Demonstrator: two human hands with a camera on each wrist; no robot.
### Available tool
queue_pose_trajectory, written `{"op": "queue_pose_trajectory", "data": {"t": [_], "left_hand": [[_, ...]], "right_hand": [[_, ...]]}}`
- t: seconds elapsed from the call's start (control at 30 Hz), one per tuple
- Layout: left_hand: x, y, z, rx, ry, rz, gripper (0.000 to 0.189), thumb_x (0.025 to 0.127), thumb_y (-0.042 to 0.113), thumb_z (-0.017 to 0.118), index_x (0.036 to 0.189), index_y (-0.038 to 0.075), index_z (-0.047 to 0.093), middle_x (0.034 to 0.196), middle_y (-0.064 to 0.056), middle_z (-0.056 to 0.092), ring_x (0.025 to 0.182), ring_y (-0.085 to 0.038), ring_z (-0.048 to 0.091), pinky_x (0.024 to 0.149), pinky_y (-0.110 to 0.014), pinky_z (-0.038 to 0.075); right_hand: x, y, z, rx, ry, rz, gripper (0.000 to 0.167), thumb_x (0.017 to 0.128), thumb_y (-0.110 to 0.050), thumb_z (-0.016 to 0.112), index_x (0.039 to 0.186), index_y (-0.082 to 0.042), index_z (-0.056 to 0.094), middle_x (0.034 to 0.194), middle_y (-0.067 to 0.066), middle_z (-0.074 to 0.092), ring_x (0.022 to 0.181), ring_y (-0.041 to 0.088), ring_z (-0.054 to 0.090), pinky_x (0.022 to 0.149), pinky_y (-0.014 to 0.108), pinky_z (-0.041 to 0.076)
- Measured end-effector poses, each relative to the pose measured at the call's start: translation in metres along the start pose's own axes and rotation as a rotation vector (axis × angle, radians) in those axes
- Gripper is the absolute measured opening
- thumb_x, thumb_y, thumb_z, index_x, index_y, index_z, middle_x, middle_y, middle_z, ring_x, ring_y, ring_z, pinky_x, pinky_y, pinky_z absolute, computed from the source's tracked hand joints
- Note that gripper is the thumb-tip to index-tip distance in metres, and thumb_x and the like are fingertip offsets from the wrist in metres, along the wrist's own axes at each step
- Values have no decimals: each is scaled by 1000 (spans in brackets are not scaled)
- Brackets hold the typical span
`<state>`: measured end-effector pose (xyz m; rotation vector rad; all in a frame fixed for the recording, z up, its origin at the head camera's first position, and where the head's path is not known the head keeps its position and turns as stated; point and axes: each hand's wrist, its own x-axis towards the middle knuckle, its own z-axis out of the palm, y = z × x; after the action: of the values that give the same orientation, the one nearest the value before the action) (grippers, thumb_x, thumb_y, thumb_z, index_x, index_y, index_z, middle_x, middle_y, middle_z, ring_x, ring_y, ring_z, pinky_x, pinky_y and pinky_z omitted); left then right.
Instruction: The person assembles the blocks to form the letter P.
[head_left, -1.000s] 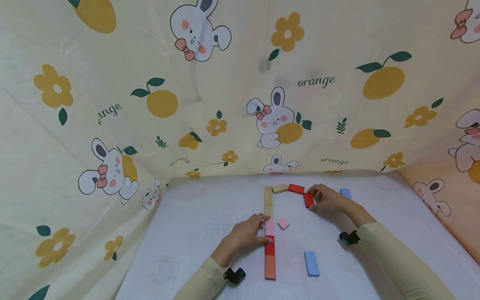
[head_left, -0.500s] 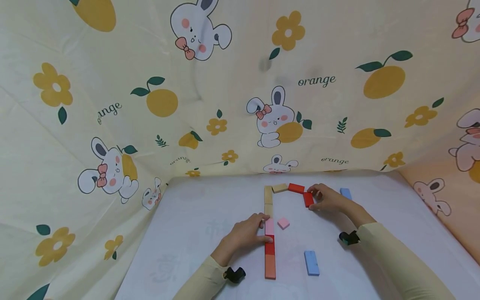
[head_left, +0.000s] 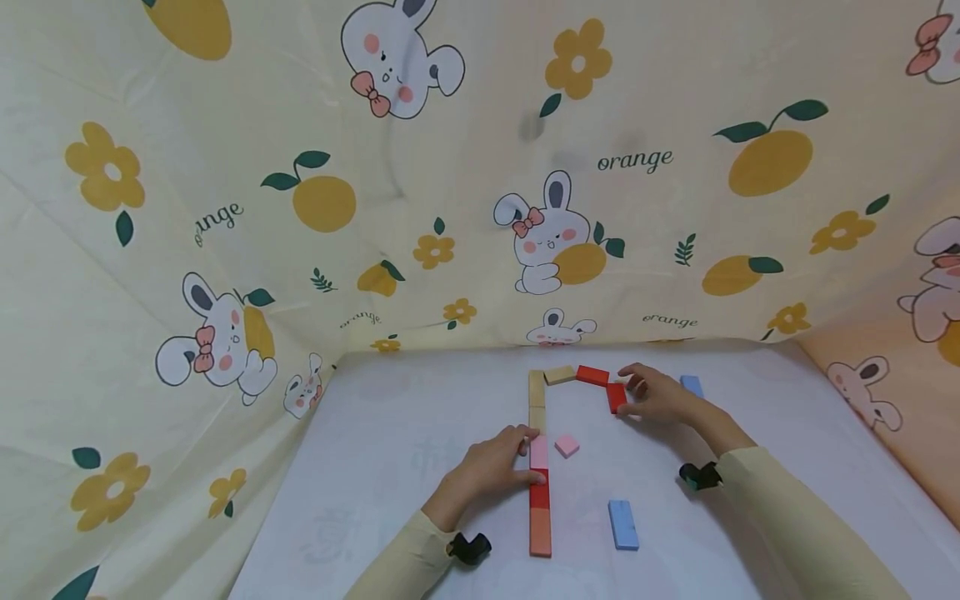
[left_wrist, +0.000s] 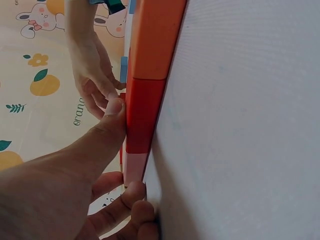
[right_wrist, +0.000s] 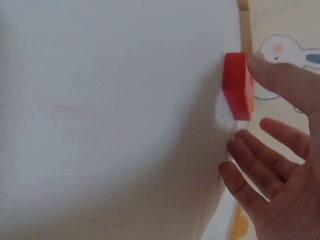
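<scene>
In the head view, my left hand (head_left: pixel 487 465) lies along the left side of a straight row of blocks. Its thumb is over the red block (head_left: pixel 539 493), and its fingertips are by the far end of the pink block (head_left: pixel 538 451). An orange block (head_left: pixel 540 533) forms the near end; wooden-coloured blocks (head_left: pixel 536 388) continue beyond. My right hand (head_left: pixel 658 395) is beside another red block (head_left: pixel 616 398), fingers spread away from it. The right wrist view shows that red block (right_wrist: pixel 236 82) with the thumb tip at its edge and the other fingers apart.
A wooden-coloured block (head_left: pixel 559 375) and a red block (head_left: pixel 592 376) curve rightward from the row's far end. A small pink block (head_left: pixel 567 446) lies inside the curve. Blue blocks lie near the front (head_left: pixel 623 525) and behind my right hand (head_left: pixel 692 385). Patterned cloth (head_left: pixel 450 167) hangs around the white tabletop.
My right hand's fingers have loosened and lifted off the far end of the red block, which stays put. The left hand keeps its place.
</scene>
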<state>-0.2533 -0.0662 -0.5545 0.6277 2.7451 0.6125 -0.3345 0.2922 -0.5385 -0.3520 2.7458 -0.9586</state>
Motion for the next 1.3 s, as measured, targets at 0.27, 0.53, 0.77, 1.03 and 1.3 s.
{"op": "queue_pose_trajectory", "data": {"t": [0.27, 0.53, 0.77, 1.03, 1.3], "left_hand": [[-1, 1, -2, -7, -3, -8, 81, 87, 58, 85, 155, 27, 54, 112, 11, 62, 94, -6, 56, 87, -40, 55], [1, 1, -1, -9, -14, -10, 80, 88, 59, 84, 156, 28, 53, 114, 12, 62, 95, -5, 56, 89, -41, 55], [0, 2, -2, -12, -15, -14, 80, 88, 58, 84, 155, 28, 54, 112, 12, 62, 95, -5, 57, 89, -42, 56], [-1, 2, -3, -18, -10, -6, 81, 87, 59, 84, 155, 27, 54, 110, 12, 60, 90, -6, 56, 82, -35, 53], [0, 1, -3, -22, -3, 3, 79, 88, 57, 85, 154, 26, 54, 109, 12, 59, 88, -6, 55, 77, -31, 52]], "right_hand": [[-9, -14, 10, -4, 128, -114, 52, 91, -25, 89, 134, -4, 67, 122, 16, 65, 108, 32, 57, 84, 40, 55], [-24, -37, 31, 28, 11, -246, 46, 92, -19, 88, 132, -8, 68, 121, 9, 68, 107, 27, 59, 92, 39, 56], [-25, -47, 51, 46, -93, -297, 47, 91, -20, 87, 134, -14, 70, 125, 3, 68, 110, 22, 60, 92, 34, 56], [-24, -55, 67, 37, -163, -304, 48, 92, -17, 86, 137, -20, 70, 120, -4, 66, 109, 19, 58, 91, 32, 56], [-21, -60, 71, 9, -156, -323, 38, 94, -16, 84, 130, -21, 73, 118, -4, 66, 104, 18, 59, 89, 30, 55]]}}
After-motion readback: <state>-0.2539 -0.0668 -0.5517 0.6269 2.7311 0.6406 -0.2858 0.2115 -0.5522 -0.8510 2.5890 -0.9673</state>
